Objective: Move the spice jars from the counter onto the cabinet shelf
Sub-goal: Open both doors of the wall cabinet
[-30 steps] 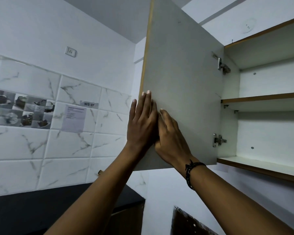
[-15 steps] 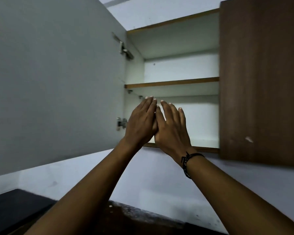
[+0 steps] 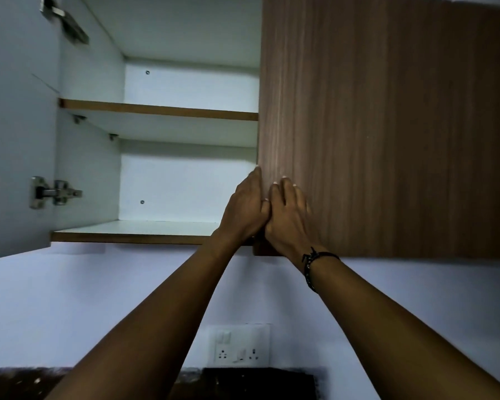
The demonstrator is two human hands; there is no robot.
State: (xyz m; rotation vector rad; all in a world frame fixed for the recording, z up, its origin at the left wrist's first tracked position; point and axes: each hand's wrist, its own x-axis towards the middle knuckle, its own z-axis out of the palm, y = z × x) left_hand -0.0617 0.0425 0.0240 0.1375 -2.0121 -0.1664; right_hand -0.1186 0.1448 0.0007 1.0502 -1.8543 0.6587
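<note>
The open door is running off the frame's left edge; the left hand is hiding its own fingertips behind the closed door.

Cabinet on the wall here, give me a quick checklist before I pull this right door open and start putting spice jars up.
1. Left door swung fully open: ok.
2. Lower shelf free of things in the part that shows: ok; the part behind the right door is hidden.
3. Upper shelf free too: cannot tell, only its front edge and underside show.
4. Right door open: not ok, it is shut.
5. Hands on that door: ok, left hand at its edge, right hand flat on its face; both hold nothing.
6. Spice jars within reach: cannot tell, none in view.
</note>
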